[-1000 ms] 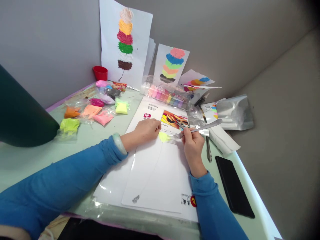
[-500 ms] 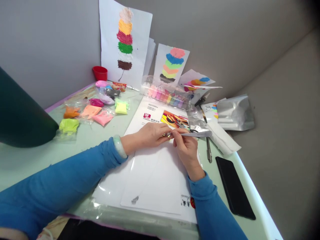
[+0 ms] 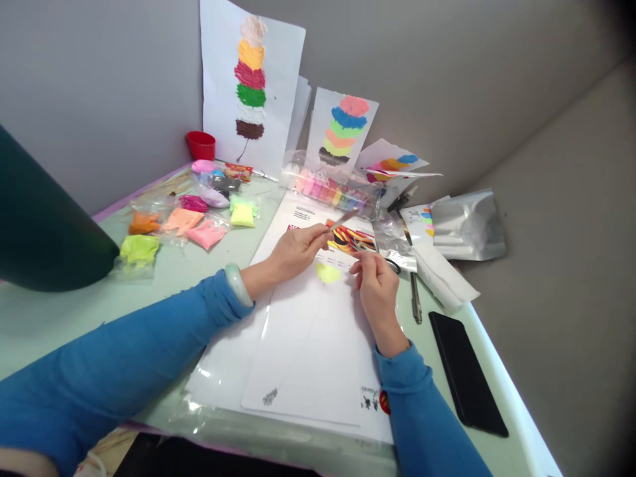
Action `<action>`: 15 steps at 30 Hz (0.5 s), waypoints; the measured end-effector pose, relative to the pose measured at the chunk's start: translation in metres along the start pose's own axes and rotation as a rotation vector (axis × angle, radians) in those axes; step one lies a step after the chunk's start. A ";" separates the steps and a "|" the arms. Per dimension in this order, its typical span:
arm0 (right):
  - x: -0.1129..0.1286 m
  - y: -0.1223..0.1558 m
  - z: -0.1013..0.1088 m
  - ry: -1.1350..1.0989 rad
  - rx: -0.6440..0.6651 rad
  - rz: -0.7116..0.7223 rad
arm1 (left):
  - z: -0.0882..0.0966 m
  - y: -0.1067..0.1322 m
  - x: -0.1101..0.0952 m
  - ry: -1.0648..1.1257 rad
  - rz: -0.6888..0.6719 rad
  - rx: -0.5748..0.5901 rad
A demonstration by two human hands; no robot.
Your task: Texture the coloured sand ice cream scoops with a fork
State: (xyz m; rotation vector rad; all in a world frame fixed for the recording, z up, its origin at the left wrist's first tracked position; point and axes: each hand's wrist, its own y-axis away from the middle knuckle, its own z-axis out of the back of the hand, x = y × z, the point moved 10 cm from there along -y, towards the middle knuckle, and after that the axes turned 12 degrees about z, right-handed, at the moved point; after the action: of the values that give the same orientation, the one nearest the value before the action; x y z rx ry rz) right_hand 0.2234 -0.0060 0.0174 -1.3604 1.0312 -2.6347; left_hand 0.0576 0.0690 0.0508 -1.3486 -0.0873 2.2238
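Note:
My left hand [image 3: 297, 252] is closed round a thin, flat, grey modelling tool [image 3: 344, 218], which points up and to the right. My right hand [image 3: 376, 281] hovers over the paper's right side with thumb and fingers pinched together; whatever may be between them is too small to make out. Between and below both hands, a pale yellow patch [image 3: 328, 273] shows on the white paper [image 3: 308, 344]. A thin line runs from it down to a small dark scribble [image 3: 269, 397]. Scissors [image 3: 392, 265] lie partly hidden behind my right hand.
Bags of coloured clay [image 3: 206, 233] lie at the left near a dark green cylinder [image 3: 44, 225]. Behind stand a red cup [image 3: 201, 145] and painted sheets [image 3: 278, 59]. On the right are a pen [image 3: 416, 301], tissue [image 3: 444, 275], silver pouch [image 3: 470, 225] and black phone [image 3: 467, 374].
My hands have moved apart, uncovering the yellow patch. The flat tool, earlier at my right hand's fingers, is now in my left hand, which has risen slightly to the left.

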 end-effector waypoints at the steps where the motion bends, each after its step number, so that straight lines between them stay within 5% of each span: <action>1: -0.006 0.000 0.003 0.040 -0.016 -0.042 | 0.004 -0.001 0.003 -0.012 0.038 -0.033; 8: -0.011 -0.003 -0.011 0.446 0.224 -0.025 | 0.014 -0.005 0.028 -0.116 0.169 -0.156; 15: -0.011 -0.001 -0.013 0.497 0.254 -0.038 | 0.036 -0.003 0.032 0.175 0.235 -0.282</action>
State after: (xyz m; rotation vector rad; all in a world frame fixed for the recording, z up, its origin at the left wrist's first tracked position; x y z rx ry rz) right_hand 0.2214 0.0054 0.0050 -0.6994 0.6532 -3.0781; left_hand 0.0169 0.0941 0.0441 -1.7812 -0.1940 2.3386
